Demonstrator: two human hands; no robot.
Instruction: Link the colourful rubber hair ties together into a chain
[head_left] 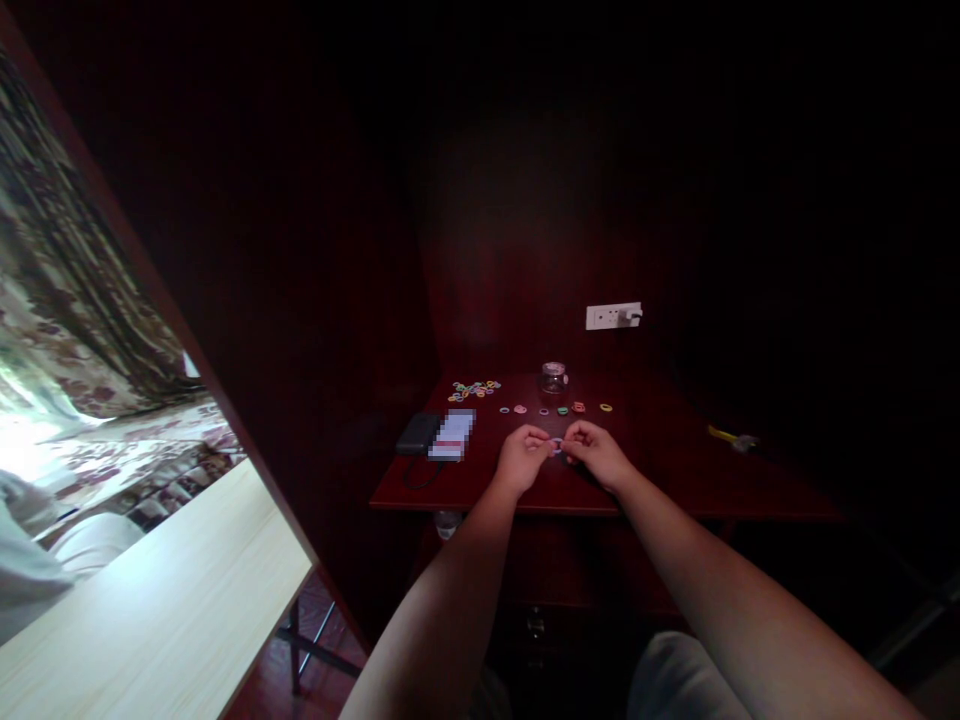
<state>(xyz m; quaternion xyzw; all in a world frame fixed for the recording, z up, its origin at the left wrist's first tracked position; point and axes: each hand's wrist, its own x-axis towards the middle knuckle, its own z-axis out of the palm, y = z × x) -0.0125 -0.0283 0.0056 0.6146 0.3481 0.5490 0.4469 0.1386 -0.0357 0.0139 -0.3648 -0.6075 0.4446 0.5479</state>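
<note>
Near the front of the dark red desk (pixel 690 480), my left hand (pixel 524 460) pinches one side of a small light purple hair tie (pixel 557 442). The opposite side of that loop is between the fingertips of my right hand (pixel 598 452). Just beyond my hands runs a row of small hair ties, among them a pink one (pixel 520 409), a green one (pixel 562 411), a red-orange one (pixel 578 408) and a yellow one (pixel 606 407). A loose pile of mixed-colour hair ties (pixel 474 390) lies at the back left.
A clear jar (pixel 553 378) stands behind the row. Left of my hands are a phone (pixel 453 435) and a black box-shaped device (pixel 417 434) with a cable. A yellow-handled tool (pixel 731 438) lies at right. A socket (pixel 613 317) is on the back wall.
</note>
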